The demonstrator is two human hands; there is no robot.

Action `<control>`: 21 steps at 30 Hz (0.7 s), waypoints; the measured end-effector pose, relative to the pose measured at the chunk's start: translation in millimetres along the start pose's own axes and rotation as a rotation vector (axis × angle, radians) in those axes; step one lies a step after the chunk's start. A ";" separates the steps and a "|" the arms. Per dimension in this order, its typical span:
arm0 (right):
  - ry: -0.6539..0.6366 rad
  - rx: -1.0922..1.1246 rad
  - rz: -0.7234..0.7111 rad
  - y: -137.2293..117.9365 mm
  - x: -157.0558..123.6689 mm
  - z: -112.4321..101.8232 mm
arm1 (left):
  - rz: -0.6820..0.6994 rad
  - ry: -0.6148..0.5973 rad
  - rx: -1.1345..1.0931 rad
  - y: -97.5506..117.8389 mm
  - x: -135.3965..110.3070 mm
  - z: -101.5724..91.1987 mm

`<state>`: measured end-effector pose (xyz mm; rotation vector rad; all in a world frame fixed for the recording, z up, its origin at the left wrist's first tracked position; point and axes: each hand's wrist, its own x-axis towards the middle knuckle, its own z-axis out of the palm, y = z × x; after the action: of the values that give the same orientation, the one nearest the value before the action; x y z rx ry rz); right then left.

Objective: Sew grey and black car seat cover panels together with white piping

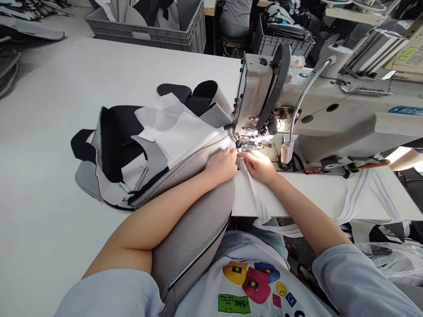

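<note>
My left hand (223, 166) is closed on the edge of a grey mesh fabric cover (194, 220), just in front of the sewing machine's lit needle area. The cover runs from my lap up onto the table, its black-lined part (115, 136) lying folded at the left. Touching fingertips with the left, my right hand (259, 166) pinches a white fabric tape (259, 204) close to the presser foot (249, 143). That tape hangs off the table edge and loops away under my right forearm. The exact grip of the fingertips is partly hidden.
The sewing machine (257, 88) fills the right, with a flexible lamp (287, 149) hanging beside the needle. Scissors (294, 162) lie beneath its arm. Grey crates (145, 35) of fabric pieces stand behind the white table (42, 198). A person (235, 17) sits in the background.
</note>
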<state>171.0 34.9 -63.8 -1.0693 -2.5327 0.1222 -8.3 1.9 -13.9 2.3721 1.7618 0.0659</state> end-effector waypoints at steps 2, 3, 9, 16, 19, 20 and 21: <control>-0.001 0.014 -0.036 2.0 -1.2 1.2 | -0.011 -0.012 -0.006 -0.9 2.1 -1.0; -0.010 0.018 -0.065 2.4 -2.2 1.3 | -0.013 -0.018 -0.006 -1.5 2.4 -1.9; -0.031 0.124 -0.312 -1.9 -9.7 -5.0 | 0.025 -0.115 0.064 -19.4 -38.6 -5.3; -0.128 0.440 -0.574 -19.8 -6.5 -6.7 | -0.079 -0.185 0.094 -54.1 -108.8 -0.8; -0.222 0.563 -0.583 -30.6 -5.8 -8.1 | -0.088 -0.202 0.071 -56.8 -108.6 -0.3; -0.234 0.609 -0.563 -32.5 -6.1 -8.9 | -0.084 -0.205 0.062 -57.0 -107.4 0.1; -0.241 0.652 -0.537 -33.7 -6.5 -9.6 | -0.082 -0.204 0.053 -57.3 -106.5 0.6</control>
<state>156.1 5.9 -49.4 -0.1231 -2.5835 0.8900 -93.6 -83.7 -16.6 2.2472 1.7798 -0.2281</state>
